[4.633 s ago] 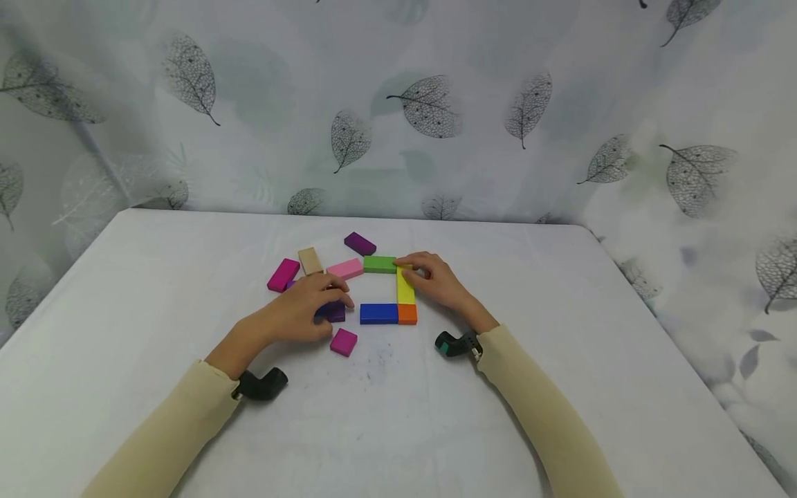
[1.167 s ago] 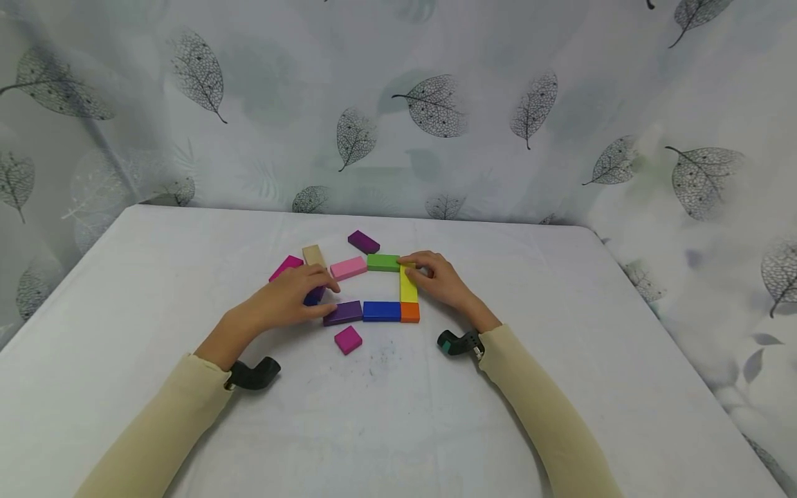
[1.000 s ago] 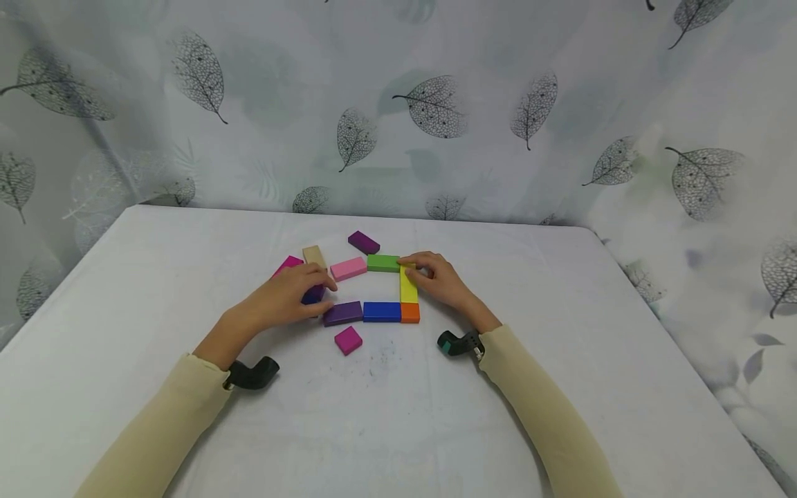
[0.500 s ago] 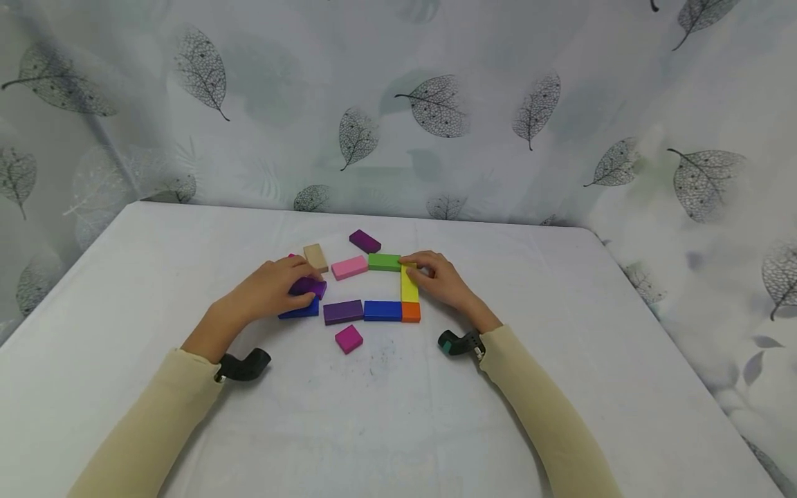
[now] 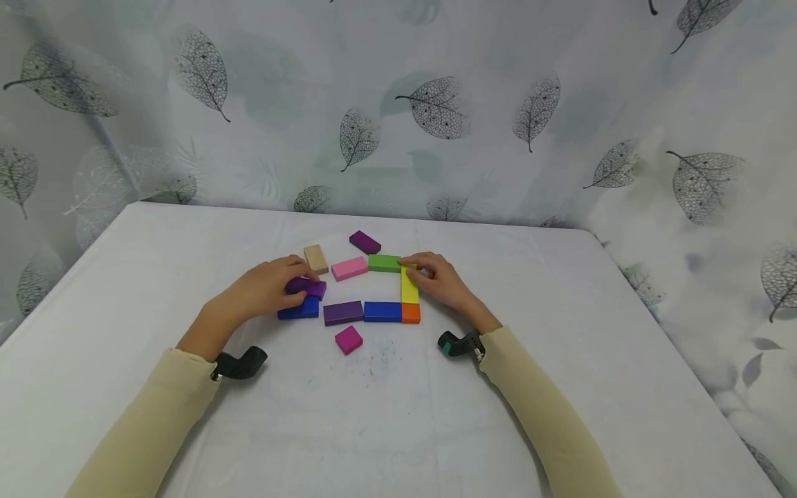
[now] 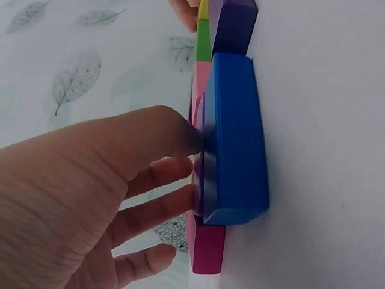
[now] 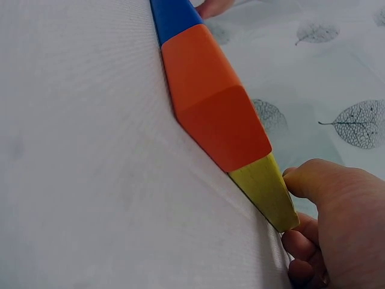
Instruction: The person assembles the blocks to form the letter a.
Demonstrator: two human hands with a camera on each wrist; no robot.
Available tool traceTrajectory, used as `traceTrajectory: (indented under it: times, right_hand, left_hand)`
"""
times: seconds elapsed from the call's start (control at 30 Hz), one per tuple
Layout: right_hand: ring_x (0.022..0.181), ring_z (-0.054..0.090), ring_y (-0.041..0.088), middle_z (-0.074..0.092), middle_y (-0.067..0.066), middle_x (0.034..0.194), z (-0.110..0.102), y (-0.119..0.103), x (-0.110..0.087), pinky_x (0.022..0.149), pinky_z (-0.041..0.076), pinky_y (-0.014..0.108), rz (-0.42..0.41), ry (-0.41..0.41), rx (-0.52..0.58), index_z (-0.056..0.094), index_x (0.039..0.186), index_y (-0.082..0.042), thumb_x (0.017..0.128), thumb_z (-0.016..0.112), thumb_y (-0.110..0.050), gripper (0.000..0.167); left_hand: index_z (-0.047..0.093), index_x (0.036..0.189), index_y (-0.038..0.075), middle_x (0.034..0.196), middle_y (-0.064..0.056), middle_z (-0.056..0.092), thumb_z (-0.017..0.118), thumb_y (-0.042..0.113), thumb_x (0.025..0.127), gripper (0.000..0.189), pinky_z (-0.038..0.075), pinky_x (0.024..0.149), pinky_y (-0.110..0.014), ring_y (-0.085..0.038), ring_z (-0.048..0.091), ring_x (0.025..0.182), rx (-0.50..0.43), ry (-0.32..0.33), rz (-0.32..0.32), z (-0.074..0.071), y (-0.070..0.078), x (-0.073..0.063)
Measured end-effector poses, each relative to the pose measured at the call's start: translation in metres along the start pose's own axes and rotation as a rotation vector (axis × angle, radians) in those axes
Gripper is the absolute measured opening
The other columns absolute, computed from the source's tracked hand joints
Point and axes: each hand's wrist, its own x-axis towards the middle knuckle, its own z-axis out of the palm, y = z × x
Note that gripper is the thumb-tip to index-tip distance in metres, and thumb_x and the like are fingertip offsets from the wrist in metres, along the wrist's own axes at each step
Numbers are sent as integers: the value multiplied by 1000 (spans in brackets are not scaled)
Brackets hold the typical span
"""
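Observation:
My left hand (image 5: 264, 283) reaches over a bright purple block (image 5: 316, 289), thumb on its near side and fingers on its far side. A blue block (image 5: 291, 312) lies just in front, its upper edge by the thumb. With thumb and fingers my right hand (image 5: 438, 280) pinches the far end of a yellow block (image 5: 408, 292). That block meets a green block (image 5: 384, 263) at the back and an orange block (image 5: 410, 313) in front. Left of the orange, a second blue block (image 5: 382, 312) and a dark purple block (image 5: 342, 312) continue the row.
A pink block (image 5: 349, 268) touches the green one's left end, and a beige block (image 5: 315, 259) lies left of it. Behind is a plum block (image 5: 364, 242); nearer me, a small magenta block (image 5: 349, 339). Another magenta block (image 6: 208, 247) shows in the left wrist view.
The dark purple block has joined the row beside the blue one. My left hand has since moved left to the bright purple block, uncovering the other blue block. My right hand stays at the yellow block.

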Motion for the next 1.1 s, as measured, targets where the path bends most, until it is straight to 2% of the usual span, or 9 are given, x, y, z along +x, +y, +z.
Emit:
traceTrajectory:
  times: [0.13,0.5,0.77,1.1]
  right_hand:
    - [85,44,21,61,11,127,-1,0,0,71,32,30,-5,1,-7,64,128,-10,99,57,-17,31]
    - [86,45,21,61,11,127,-1,-2,0,71,33,30,-4,0,-5,65,128,-10,99,57,-17,31]
    - [85,44,21,62,10,127,0,0,0,70,33,30,4,2,-10,65,128,-11,99,57,-17,31]
    - [87,44,21,62,10,127,0,-2,0,71,32,30,1,3,0,65,127,-10,99,57,-17,31]
  left_hand:
    - [66,118,4,117,-16,60,69,14,90,30,47,95,-54,-33,59,106,4,-7,-16,-2,0,-1]
    - [67,117,4,111,-17,66,72,29,89,38,49,92,-53,-34,62,104,97,3,-46,2,2,4]
    - [68,115,3,107,-15,67,73,29,88,38,52,88,-51,-32,63,101,118,17,-50,4,4,4]
    - [68,112,5,101,-13,68,74,30,87,36,53,82,-48,-28,64,92,123,68,-30,8,1,4]
